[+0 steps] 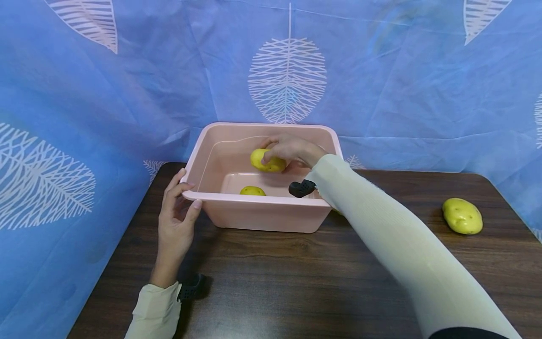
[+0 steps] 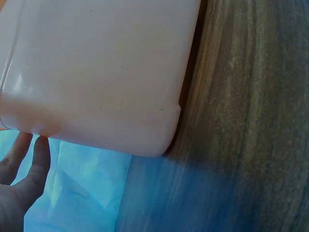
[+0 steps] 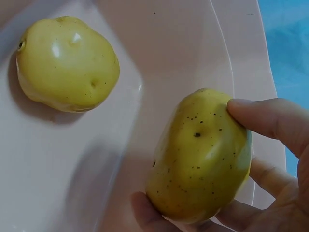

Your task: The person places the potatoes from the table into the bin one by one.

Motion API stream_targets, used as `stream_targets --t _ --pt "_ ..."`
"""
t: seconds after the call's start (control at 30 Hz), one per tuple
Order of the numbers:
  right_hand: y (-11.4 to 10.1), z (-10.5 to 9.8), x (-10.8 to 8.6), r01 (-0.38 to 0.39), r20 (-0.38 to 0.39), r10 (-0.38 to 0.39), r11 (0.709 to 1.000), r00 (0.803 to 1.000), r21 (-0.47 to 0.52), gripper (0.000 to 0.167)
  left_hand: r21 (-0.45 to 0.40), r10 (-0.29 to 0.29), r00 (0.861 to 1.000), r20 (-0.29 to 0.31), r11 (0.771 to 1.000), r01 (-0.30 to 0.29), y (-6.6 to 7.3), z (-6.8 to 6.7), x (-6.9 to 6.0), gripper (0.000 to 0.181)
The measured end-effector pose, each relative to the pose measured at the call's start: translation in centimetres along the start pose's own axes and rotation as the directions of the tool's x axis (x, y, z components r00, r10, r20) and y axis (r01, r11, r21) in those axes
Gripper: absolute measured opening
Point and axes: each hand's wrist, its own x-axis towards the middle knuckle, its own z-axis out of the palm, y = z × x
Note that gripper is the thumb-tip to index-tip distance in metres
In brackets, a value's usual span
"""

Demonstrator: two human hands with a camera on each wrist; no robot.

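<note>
your right hand (image 1: 291, 149) is curled round a yellow potato (image 3: 195, 157) inside the pink plastic tub (image 1: 262, 216), second potato (image 3: 67, 65) on the bottom, left hand (image 1: 176, 228) pinching the rim

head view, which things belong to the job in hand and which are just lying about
Likely the job:
held potato, in the right hand
pink tub, held by the left hand
second potato, inside it
tabletop potato, perhaps, being alike

Just surroundings:
blue cloth
dark table

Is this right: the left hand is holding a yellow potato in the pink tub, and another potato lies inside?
Not quite: the right hand holds that yellow potato in the pink tub; the head view shows it. Another potato does lie inside.
</note>
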Motion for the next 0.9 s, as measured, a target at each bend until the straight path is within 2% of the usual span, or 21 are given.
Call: stream_targets --t 0.57,0.9 --pt "0.02 0.0 -0.01 -0.006 0.015 0.007 1.0 1.0 -0.025 0.056 0.003 0.0 1.0 0.002 1.0 0.0 0.05 -0.08 0.08 0.042" --pt "0.15 -0.18 -0.21 0.048 0.039 -0.046 0.998 0.998 -0.05 0.058 -0.005 0.016 1.0 0.002 1.0 -0.016 -0.16 -0.05 0.15 0.042"
